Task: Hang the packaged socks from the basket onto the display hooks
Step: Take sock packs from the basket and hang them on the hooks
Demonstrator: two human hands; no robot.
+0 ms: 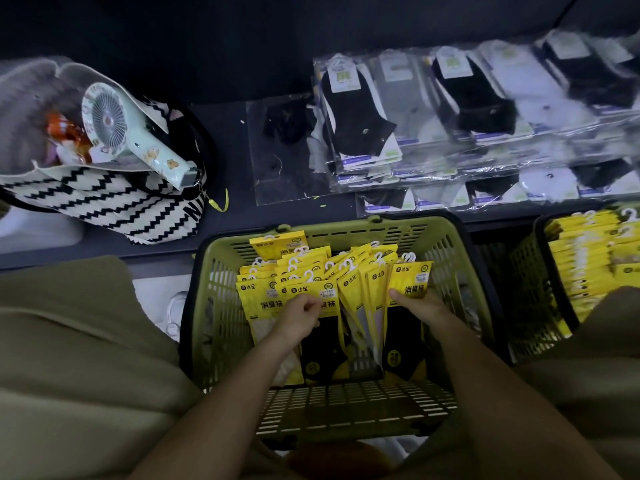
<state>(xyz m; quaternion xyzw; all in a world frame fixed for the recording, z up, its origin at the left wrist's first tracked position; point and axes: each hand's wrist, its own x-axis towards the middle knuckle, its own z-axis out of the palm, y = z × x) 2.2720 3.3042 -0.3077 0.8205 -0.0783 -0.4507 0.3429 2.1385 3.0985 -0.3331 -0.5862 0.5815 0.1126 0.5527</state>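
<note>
**Desk:** Where are the socks?

**Me:** Standing on edge in the green basket (346, 230), yellow sock packs (349, 271) fanned toward its far wall. My left hand (300, 315) is curled with fingertips pinching the front pack's card header. My right hand (414, 301) has its thumb pressed on the pack (410, 280) nearest the basket's right wall; whether the other fingers close behind it, I cannot tell.

**Desk:** How will they handle?

**Me:** Light, I'd judge. Stiff card on top, floppy slick film below. Best gripped by the header, just under the white hook (309, 276).
</note>
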